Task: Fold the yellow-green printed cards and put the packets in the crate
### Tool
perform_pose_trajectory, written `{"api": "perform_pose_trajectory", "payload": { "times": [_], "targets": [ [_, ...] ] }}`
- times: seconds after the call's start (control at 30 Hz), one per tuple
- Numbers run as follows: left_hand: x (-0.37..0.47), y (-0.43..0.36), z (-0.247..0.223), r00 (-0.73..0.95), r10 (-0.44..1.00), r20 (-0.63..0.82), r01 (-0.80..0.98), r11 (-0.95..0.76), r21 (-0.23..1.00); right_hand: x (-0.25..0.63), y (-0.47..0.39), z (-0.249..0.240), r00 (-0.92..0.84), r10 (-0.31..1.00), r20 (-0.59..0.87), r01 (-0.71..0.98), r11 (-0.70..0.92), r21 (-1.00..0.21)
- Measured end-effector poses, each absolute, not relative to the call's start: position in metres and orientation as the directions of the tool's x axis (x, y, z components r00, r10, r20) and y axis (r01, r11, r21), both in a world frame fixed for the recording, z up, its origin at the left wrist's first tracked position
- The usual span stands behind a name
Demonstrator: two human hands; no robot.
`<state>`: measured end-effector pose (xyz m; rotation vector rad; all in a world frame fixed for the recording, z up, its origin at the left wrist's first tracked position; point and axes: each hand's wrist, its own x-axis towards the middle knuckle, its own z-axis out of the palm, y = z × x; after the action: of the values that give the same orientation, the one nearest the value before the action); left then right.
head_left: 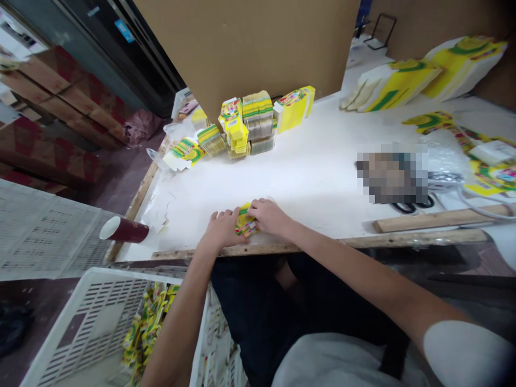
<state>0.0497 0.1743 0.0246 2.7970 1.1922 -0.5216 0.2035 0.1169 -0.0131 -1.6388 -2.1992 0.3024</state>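
Note:
Near the front edge of the white table, a small yellow and green printed carton [243, 220] lies between my two hands. My left hand [223, 228] is closed on its left side, with the thumb low by the table. From the right, my right hand [267, 216] grips the same carton with bent fingers over its upper corner. The hands cover part of the carton, so its far side is hidden. Beyond them stand banded bundles of flat cartons [258, 115] and a few loose yellow cartons [234, 126].
A dark red cup [128, 230] lies tipped at the table's left corner. Below left, a white plastic crate [97, 301] holds many yellow cartons. A large cardboard sheet [258, 48] rises at the back. Scissors [413, 204] and a wooden strip [439, 217] lie right.

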Motion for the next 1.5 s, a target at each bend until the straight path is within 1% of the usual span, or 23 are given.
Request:
{"api": "perform_pose_trajectory", "payload": {
  "times": [0.07, 0.17, 0.33, 0.53, 0.63, 0.73, 0.87, 0.93, 1.0, 1.03, 1.07, 1.1, 1.13, 1.17, 1.2, 1.23, 1.3, 1.33, 1.37, 1.43, 1.5],
  "targets": [
    [0.053, 0.175, 0.022, 0.651, 0.682, -0.334, 0.702, -0.708, -0.078, 0.205, 0.12, -0.013, -0.25, 0.953, 0.168, 0.866, 0.298, -0.402],
    [0.053, 0.179, 0.018, 0.658, 0.69, -0.3, 0.712, -0.7, -0.05, 0.209, 0.118, -0.013, -0.268, 0.948, 0.174, 0.851, 0.317, -0.419],
    [0.045, 0.182, 0.015, 0.667, 0.699, -0.259, 0.729, -0.684, 0.029, 0.212, 0.107, -0.014, -0.229, 0.941, 0.248, 0.844, 0.319, -0.432],
    [0.051, 0.167, 0.004, 0.65, 0.75, -0.126, 0.76, -0.643, 0.097, 0.208, 0.102, -0.017, -0.234, 0.94, 0.25, 0.848, 0.323, -0.42],
    [0.057, 0.161, -0.001, 0.64, 0.765, -0.07, 0.767, -0.63, 0.121, 0.209, 0.1, -0.018, -0.206, 0.947, 0.247, 0.849, 0.298, -0.437],
    [0.058, 0.156, -0.003, 0.644, 0.763, -0.044, 0.761, -0.634, 0.14, 0.207, 0.097, -0.02, -0.164, 0.954, 0.25, 0.849, 0.266, -0.457],
    [0.055, 0.153, -0.005, 0.634, 0.773, 0.008, 0.763, -0.627, 0.156, 0.199, 0.092, -0.021, -0.065, 0.962, 0.266, 0.826, 0.201, -0.526],
    [0.053, 0.151, -0.005, 0.629, 0.774, 0.069, 0.76, -0.631, 0.152, 0.196, 0.09, -0.022, -0.02, 0.961, 0.276, 0.793, 0.183, -0.581],
    [0.048, 0.148, -0.002, 0.621, 0.763, 0.181, 0.744, -0.646, 0.173, 0.198, 0.09, -0.023, 0.015, 0.961, 0.276, 0.744, 0.173, -0.645],
    [0.045, 0.145, 0.0, 0.593, 0.758, 0.272, 0.734, -0.648, 0.206, 0.199, 0.09, -0.023, 0.03, 0.962, 0.273, 0.714, 0.17, -0.679],
    [0.043, 0.14, 0.002, 0.528, 0.757, 0.385, 0.726, -0.637, 0.259, 0.202, 0.09, -0.023, 0.044, 0.962, 0.268, 0.681, 0.168, -0.713],
    [0.04, 0.135, 0.005, 0.426, 0.758, 0.495, 0.711, -0.618, 0.335, 0.204, 0.09, -0.023, 0.057, 0.963, 0.263, 0.647, 0.165, -0.745],
    [0.038, 0.128, 0.007, 0.295, 0.757, 0.583, 0.675, -0.597, 0.434, 0.206, 0.089, -0.022, 0.07, 0.964, 0.258, 0.62, 0.16, -0.768],
    [0.037, 0.119, 0.008, 0.154, 0.764, 0.626, 0.612, -0.571, 0.547, 0.207, 0.088, -0.022, 0.088, 0.963, 0.254, 0.583, 0.157, -0.797],
    [0.037, 0.11, 0.008, 0.039, 0.786, 0.617, 0.515, -0.545, 0.662, 0.205, 0.085, -0.021, 0.11, 0.962, 0.249, 0.523, 0.157, -0.838],
    [0.038, 0.1, 0.008, -0.044, 0.818, 0.573, 0.379, -0.517, 0.768, 0.202, 0.081, -0.02, 0.131, 0.961, 0.242, 0.434, 0.164, -0.886],
    [0.044, 0.081, 0.005, -0.11, 0.907, 0.408, 0.084, -0.4, 0.913, 0.19, 0.07, -0.018, 0.138, 0.966, 0.22, 0.177, 0.194, -0.965],
    [0.048, 0.073, 0.003, -0.107, 0.946, 0.305, -0.055, -0.312, 0.948, 0.183, 0.063, -0.017, 0.112, 0.971, 0.211, 0.047, 0.207, -0.977],
    [0.051, 0.067, 0.002, -0.091, 0.974, 0.209, -0.179, -0.223, 0.958, 0.175, 0.056, -0.016, 0.06, 0.977, 0.207, -0.048, 0.21, -0.977],
    [0.055, 0.059, 0.001, -0.054, 0.997, 0.063, -0.36, -0.078, 0.93, 0.161, 0.044, -0.015, -0.01, 0.983, 0.181, -0.158, 0.177, -0.971],
    [0.054, 0.057, 0.003, -0.037, 0.999, -0.013, -0.474, -0.006, 0.881, 0.153, 0.033, -0.014, -0.032, 0.987, 0.155, -0.21, 0.145, -0.967]
  ]
}}
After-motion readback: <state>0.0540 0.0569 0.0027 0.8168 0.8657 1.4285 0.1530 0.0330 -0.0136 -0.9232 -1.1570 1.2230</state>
